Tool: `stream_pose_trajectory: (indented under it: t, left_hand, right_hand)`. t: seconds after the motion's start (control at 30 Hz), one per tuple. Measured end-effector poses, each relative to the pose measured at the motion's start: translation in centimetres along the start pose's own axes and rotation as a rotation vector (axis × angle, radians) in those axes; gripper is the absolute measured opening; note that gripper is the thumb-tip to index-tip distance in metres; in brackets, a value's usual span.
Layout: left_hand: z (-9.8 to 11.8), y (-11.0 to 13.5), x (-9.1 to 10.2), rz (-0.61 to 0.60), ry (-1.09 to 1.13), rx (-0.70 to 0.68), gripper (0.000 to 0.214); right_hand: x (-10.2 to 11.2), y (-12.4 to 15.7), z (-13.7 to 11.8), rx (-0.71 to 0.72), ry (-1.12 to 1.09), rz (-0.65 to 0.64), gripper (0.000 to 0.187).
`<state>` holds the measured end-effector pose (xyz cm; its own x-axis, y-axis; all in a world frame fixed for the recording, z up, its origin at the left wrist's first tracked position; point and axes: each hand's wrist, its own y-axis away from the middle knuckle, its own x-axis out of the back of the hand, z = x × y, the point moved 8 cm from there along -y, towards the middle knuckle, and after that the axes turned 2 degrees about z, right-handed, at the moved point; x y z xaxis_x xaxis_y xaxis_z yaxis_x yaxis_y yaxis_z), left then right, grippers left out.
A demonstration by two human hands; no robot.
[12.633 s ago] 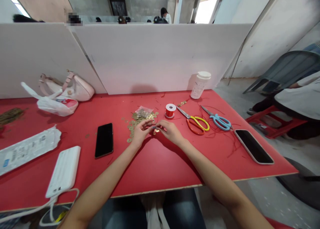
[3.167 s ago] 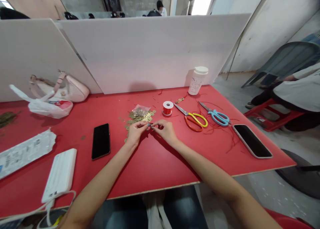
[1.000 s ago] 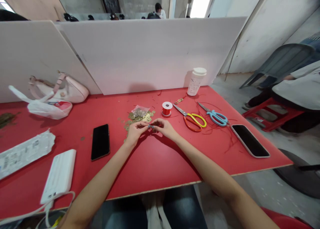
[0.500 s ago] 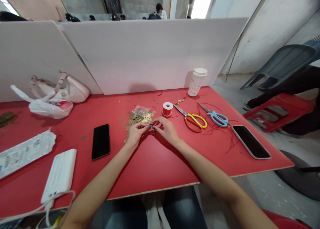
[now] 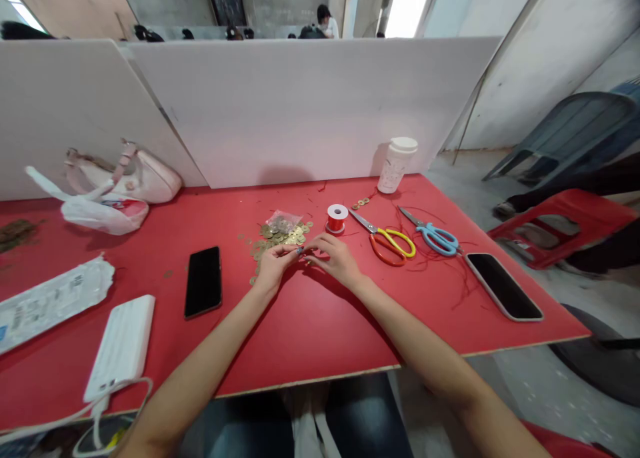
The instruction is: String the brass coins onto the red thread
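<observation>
Worn on the head, one camera looks forward and downward, from near, over the flat red tabletop point(image 5: 310, 335)

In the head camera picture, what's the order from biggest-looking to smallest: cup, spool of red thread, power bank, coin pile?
1. Power bank, though lying nearer the camera enlarges it.
2. Coin pile and cup: unsure, since the left hand hides part of the pile.
3. Spool of red thread.
</observation>
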<state>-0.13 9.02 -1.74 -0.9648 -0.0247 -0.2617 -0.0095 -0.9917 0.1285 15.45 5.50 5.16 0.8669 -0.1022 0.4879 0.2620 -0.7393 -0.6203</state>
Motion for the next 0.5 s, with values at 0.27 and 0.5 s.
stream_pose_trajectory:
  t: [0.27, 0.5]
  left_hand:
    - [-0.07, 0.06, -0.19, -0.011, 0.031, 0.001, 0.036]
    - [0.21, 0.29, -0.41, 0.006, 0.051, 0.001, 0.036]
  right_hand:
    - [0.29, 0.22, -0.15, 0.047, -0.029, 0.061, 0.01]
    - [-0.41, 0.35, -0.04, 0.038, 0.123, 0.0, 0.01]
